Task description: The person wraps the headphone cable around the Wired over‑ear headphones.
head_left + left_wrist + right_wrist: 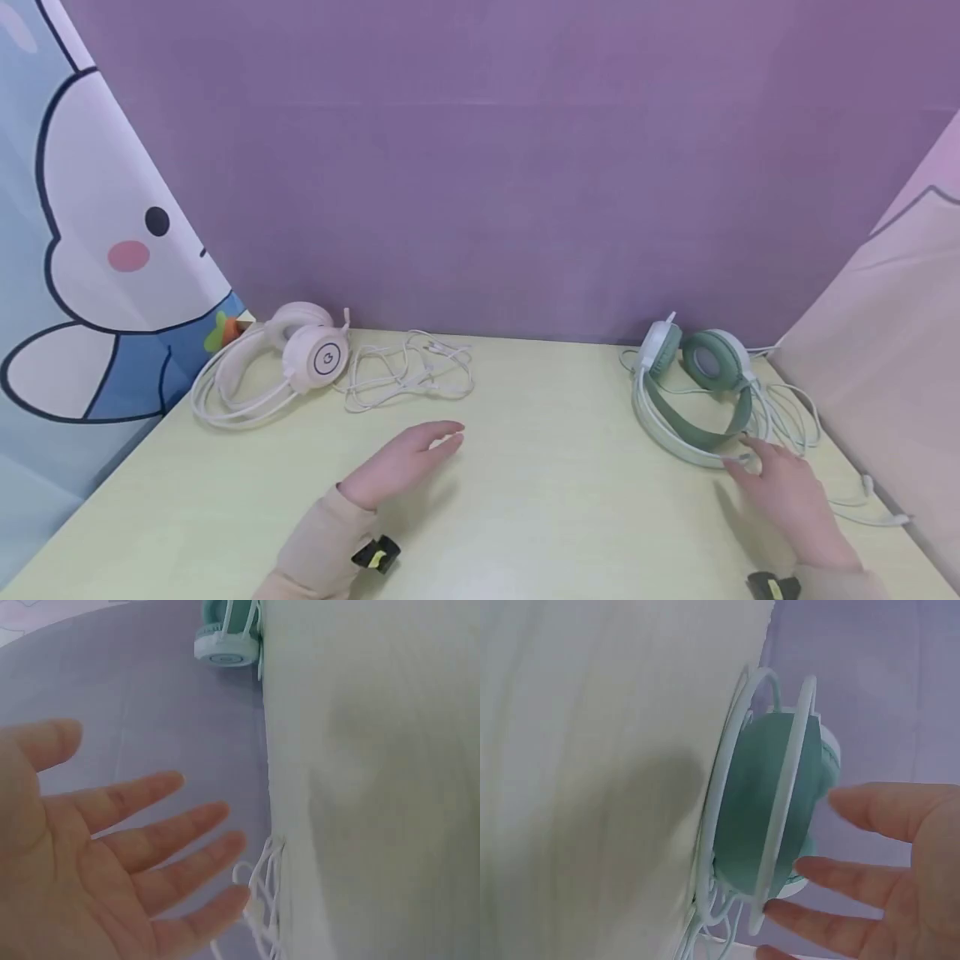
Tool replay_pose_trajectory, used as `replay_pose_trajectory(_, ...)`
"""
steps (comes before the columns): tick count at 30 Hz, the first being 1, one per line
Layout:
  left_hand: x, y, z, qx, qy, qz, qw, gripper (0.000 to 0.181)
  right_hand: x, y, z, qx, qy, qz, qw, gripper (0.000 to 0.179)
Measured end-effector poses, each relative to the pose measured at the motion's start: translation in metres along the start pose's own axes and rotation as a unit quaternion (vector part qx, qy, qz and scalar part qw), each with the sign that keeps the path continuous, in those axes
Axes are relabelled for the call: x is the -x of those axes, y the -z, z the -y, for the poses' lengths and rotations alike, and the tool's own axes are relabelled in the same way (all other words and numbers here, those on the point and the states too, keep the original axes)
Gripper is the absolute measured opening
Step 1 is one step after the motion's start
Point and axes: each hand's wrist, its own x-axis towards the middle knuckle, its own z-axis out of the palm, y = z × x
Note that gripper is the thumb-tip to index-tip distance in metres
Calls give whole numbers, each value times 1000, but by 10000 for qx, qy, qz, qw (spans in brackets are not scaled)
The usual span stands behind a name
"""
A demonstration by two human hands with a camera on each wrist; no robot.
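Observation:
A green-and-white headset lies on the right part of the table, its headband toward me and its ear cups at the back. Close by the near side of that headband is my right hand. In the right wrist view its fingers are spread beside the white outer bars of the headband; whether a fingertip touches them I cannot tell. My left hand hovers above the middle-left of the table, palm turned inward, fingers extended and holding nothing. Behind it, at the back left, lies a pale pink headset.
A loosely bundled white cable lies right of the pink headset. More cable trails along the right edge, with plugs near the side curtain. A purple cloth wall closes off the back of the pale yellow table.

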Motion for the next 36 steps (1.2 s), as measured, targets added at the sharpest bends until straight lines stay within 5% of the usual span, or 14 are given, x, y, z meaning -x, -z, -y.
replay_pose_trajectory(3,-1,-4,1,782,-118,466,9958,49,-7,-5,-7,43,484,-198,9986,55)
replay_pose_trajectory(7,-2,-8,4,1513,-271,1044,9826,48,-16,-9,-13,241,956,-33,9951,81)
replay_pose_trajectory(12,-3,-12,8,1811,-177,1083,9773,47,-30,-9,-19,842,1156,229,9895,100)
replay_pose_trajectory(16,-7,-15,14,2225,143,1011,9696,48,-43,-6,-24,1403,1793,70,9737,78)
replay_pose_trajectory(20,-12,-17,21,2845,551,934,9525,51,-53,-3,-24,1574,2333,16,9596,49)
replay_pose_trajectory(30,-16,-16,43,4426,588,904,8902,48,-60,1,-22,1928,2473,220,9493,36)
replay_pose_trajectory(36,-19,-16,53,5697,120,687,8189,38,-58,-5,-28,1640,2745,-30,9475,32)
